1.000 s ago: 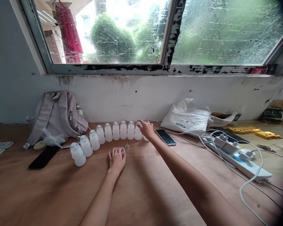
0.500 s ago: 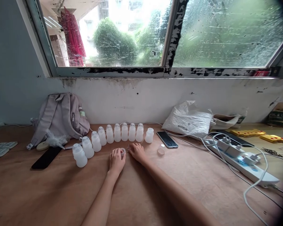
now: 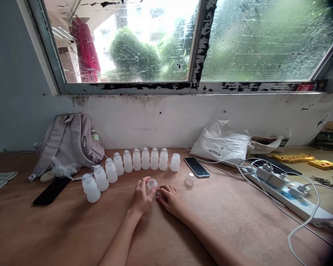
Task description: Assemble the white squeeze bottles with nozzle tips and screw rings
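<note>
My left hand is closed around a clear plastic cap, held just above the table with its round end facing up and away. Beside it, the fingers of my right hand pinch a small clear piece, mostly hidden by the fingertips. Beyond the hands, several frosted baby bottles stand upright in a curved row, topped with clear caps. The bottle at the right end looks shorter and has no tall cap. A clear ring-like part lies to the right of my right hand.
A phone lies behind the clear ring. On the right, a white power strip trails loose cables. A grey backpack and a black phone-like slab are on the left. A silvery plastic bag rests against the wall.
My left hand has lifted and turned the clear cap, so more of it shows. Both hands have shifted slightly right in the view, which has tilted a little upward. The bottles stay put.
</note>
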The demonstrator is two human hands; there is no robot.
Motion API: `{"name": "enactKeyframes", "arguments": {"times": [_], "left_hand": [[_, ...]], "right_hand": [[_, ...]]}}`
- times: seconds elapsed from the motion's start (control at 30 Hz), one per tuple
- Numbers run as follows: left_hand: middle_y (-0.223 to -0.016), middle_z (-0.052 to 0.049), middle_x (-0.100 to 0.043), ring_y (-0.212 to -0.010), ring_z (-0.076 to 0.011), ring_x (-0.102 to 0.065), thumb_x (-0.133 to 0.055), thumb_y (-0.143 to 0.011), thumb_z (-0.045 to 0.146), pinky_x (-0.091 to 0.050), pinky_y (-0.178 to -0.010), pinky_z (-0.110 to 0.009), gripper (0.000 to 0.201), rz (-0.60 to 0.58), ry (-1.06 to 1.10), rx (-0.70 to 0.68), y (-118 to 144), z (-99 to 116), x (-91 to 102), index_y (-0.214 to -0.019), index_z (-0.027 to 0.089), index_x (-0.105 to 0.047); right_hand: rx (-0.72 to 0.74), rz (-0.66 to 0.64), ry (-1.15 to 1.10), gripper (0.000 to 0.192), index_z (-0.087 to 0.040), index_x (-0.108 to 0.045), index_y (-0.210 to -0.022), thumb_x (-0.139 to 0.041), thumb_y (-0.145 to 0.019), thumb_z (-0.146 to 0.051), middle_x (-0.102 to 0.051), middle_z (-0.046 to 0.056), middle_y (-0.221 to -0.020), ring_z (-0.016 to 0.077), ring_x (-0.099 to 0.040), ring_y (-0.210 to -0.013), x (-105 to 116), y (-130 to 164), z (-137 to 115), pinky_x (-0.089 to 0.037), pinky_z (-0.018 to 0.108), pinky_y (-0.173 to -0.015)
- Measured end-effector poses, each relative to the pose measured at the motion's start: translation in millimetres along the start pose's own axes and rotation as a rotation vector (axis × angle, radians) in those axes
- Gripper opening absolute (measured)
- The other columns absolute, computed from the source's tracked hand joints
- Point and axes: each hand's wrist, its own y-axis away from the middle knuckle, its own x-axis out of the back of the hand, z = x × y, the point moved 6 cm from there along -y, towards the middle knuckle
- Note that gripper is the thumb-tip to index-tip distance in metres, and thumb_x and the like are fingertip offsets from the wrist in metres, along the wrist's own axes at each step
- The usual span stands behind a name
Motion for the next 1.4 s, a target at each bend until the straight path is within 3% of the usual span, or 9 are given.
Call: {"name": "enactKeyframes", "arguments": {"times": [0.13, 0.27, 0.43, 0.77, 0.9, 1.07, 1.23, 1.4], "left_hand": [[-0.103, -0.007, -0.057, -0.096, -0.0204, -0.051, -0.05, -0.078, 0.032, -0.042, -0.083, -0.037, 0.034, -0.121, -0.035, -0.04, 6, 8, -11.6, -0.11, 0.021, -0.046], [-0.106, -0.006, -0.057, -0.099, -0.0207, -0.049, -0.05, -0.079, 0.033, -0.038, -0.087, -0.038, 0.035, -0.24, -0.093, -0.042, 9, 9, -19.9, -0.112, 0.022, -0.048], [-0.105, -0.005, -0.059, -0.098, -0.0212, -0.048, -0.054, -0.076, 0.031, -0.036, -0.086, -0.037, 0.033, -0.302, -0.166, 0.011, 11, 3, -25.8, -0.108, 0.022, -0.051], [-0.1, -0.003, -0.06, -0.095, -0.0205, -0.05, -0.059, -0.072, 0.033, -0.035, -0.085, -0.036, 0.033, -0.299, -0.22, 0.013, 13, 2, -25.9, -0.102, 0.022, -0.054], [-0.105, -0.004, -0.058, -0.098, -0.0208, -0.049, -0.051, -0.078, 0.034, -0.035, -0.087, -0.037, 0.031, -0.269, -0.195, 0.01, 11, 6, -23.3, -0.107, 0.023, -0.052], [-0.085, -0.004, -0.062, -0.086, -0.0193, -0.054, -0.042, -0.083, 0.027, -0.04, -0.079, -0.033, 0.018, -0.244, -0.1, 0.043, 9, 5, -22.4, -0.082, 0.021, -0.058], [-0.076, -0.001, -0.061, -0.07, -0.0147, -0.057, -0.037, -0.084, 0.028, -0.043, -0.065, -0.024, 0.02, -0.17, 0.122, 0.189, 8, -1, -18.2, -0.079, 0.02, -0.054], [-0.066, 0.0, -0.06, -0.06, -0.0132, -0.056, -0.036, -0.083, 0.037, -0.042, -0.056, -0.021, 0.027, -0.184, 0.314, 0.325, 7, -2, -20.7, -0.073, 0.018, -0.052]], "right_hand": [[-0.129, 0.09, -0.26, 0.04, -0.022, -0.043, -0.116, -0.049, -0.077, -0.031, -0.06, 0.007, -0.096, 0.0196, -0.056, -0.09, 3, 3, 16, -0.041, 0.037, -0.083], [-0.277, 0.197, -0.453, 0.04, -0.019, -0.039, -0.114, -0.047, -0.076, -0.027, -0.06, 0.005, -0.088, 0.0176, -0.059, -0.081, 7, 4, 28, -0.046, 0.035, -0.078], [-0.297, 0.2, -0.477, 0.038, -0.018, -0.039, -0.111, -0.045, -0.075, -0.021, -0.059, 0.006, -0.086, 0.0187, -0.059, -0.085, 7, 6, 26, -0.046, 0.036, -0.08], [-0.312, 0.183, -0.442, 0.038, -0.019, -0.039, -0.112, -0.044, -0.074, -0.019, -0.058, 0.005, -0.086, 0.0192, -0.057, -0.086, 8, 7, 23, -0.044, 0.037, -0.083], [-0.268, 0.186, -0.41, 0.035, -0.019, -0.044, -0.107, -0.045, -0.072, -0.016, -0.059, 0.006, -0.087, 0.0193, -0.057, -0.086, 7, 6, 23, -0.044, 0.037, -0.082], [-0.127, 0.125, -0.371, 0.037, -0.02, -0.049, -0.102, -0.045, -0.068, -0.008, -0.059, 0.006, -0.091, 0.0194, -0.054, -0.089, 6, 6, 13, -0.043, 0.036, -0.083], [0.018, 0.056, -0.433, 0.036, -0.023, -0.054, -0.098, -0.041, -0.07, -0.005, -0.059, 0.004, -0.094, 0.0185, -0.053, -0.09, 16, 6, -8, -0.043, 0.032, -0.08], [0.012, 0.08, -0.471, 0.028, -0.022, -0.054, -0.094, -0.045, -0.071, -0.008, -0.058, 0.004, -0.091, 0.017, -0.054, -0.083, 18, 5, -12, -0.045, 0.028, -0.072]]}}
